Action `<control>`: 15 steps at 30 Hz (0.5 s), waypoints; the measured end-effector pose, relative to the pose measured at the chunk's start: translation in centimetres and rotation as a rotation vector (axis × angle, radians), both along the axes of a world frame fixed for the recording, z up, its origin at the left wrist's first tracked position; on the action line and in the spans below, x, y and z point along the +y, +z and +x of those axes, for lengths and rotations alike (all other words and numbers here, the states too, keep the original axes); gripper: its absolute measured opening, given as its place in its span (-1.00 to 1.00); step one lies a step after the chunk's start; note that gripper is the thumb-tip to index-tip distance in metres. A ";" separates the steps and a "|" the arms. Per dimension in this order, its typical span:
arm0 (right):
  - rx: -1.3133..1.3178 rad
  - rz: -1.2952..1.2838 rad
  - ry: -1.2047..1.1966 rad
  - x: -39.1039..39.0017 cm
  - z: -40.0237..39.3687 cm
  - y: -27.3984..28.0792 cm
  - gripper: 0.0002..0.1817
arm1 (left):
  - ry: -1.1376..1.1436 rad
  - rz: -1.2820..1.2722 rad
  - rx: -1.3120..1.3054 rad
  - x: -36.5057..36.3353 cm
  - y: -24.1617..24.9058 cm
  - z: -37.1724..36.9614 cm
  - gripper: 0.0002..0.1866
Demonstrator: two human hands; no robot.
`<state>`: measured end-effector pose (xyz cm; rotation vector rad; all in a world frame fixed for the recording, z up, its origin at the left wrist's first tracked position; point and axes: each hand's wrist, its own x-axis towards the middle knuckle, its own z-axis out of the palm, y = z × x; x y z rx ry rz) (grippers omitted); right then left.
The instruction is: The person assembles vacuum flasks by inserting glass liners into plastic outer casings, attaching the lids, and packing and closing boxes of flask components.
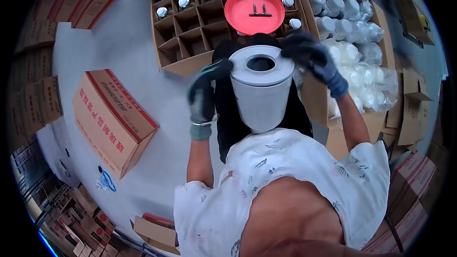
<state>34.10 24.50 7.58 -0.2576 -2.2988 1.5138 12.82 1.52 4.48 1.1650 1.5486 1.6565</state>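
A white lidded canister point(261, 102) with a round dark hole in its flat ring-shaped lid point(281, 70) stands upright between my legs. My left hand point(205, 88), in a dark grey-green glove, is at the lid's left edge with its fingers stretched out; whether they touch cannot be made out. On the other side, my right hand point(312, 57), in a dark and blue glove, has its fingers spread by the lid's right edge and is somewhat blurred. Just beyond the canister, a red round plate point(238, 12) bearing a small dark two-pronged piece point(260, 12) rests on the bottle carton.
A divided carton point(188, 64) holds several white-capped bottles point(183, 3). To the right, an open carton point(314, 100) contains plastic-wrapped white items point(364, 57). A printed carton point(112, 123) lies at left, near a blue loop point(109, 182) on the floor. Boxes are stacked around the edges.
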 end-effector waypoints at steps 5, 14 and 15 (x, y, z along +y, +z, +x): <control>0.110 0.114 0.242 -2.3 -2.1 2.3 -0.66 | 0.105 -0.038 -0.226 1.2 -0.7 1.2 -0.66; -0.025 0.098 0.009 -0.2 -1.8 0.5 -0.69 | -0.041 -0.072 0.208 0.2 0.0 -0.9 -0.61; -0.133 0.078 -0.126 2.4 0.4 -0.8 -0.65 | 0.157 -0.138 -0.028 -2.3 -3.0 -1.6 -0.62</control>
